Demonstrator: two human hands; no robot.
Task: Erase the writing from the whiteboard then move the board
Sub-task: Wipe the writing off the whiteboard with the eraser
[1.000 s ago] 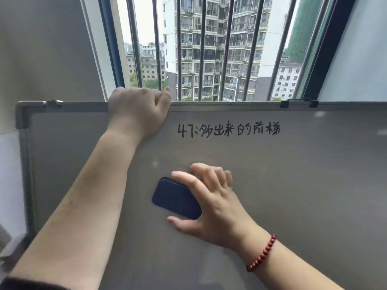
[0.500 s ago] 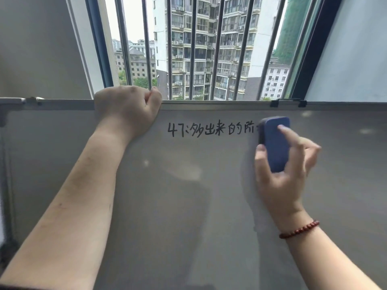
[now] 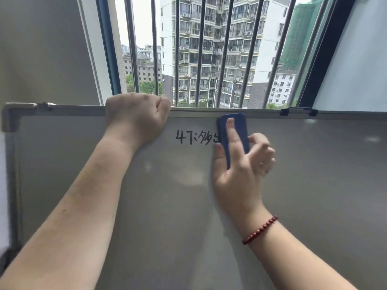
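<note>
A large grey whiteboard (image 3: pixel 314 185) with a metal frame stands upright in front of a barred window. My left hand (image 3: pixel 136 120) is closed over its top edge, left of centre. Black writing (image 3: pixel 194 138) remains just right of that hand: "47:" and some characters. My right hand (image 3: pixel 240 164) presses a dark blue eraser (image 3: pixel 232 130) flat against the board, upright, right at the end of the remaining writing and just below the top frame. The board to the right of the eraser shows no writing. A red bead bracelet (image 3: pixel 259 230) circles my right wrist.
Vertical window bars (image 3: pixel 201 51) stand close behind the board's top edge, with apartment blocks beyond. A dark window frame (image 3: pixel 326 51) rises at the right and a grey wall (image 3: pixel 41 49) at the left. Black clips (image 3: pixel 299 111) sit on the top frame at the right.
My right hand lifted the eraser from the board's middle to the right end of the writing, then swept it left. The right half of the characters is gone. My left hand kept its grip.
</note>
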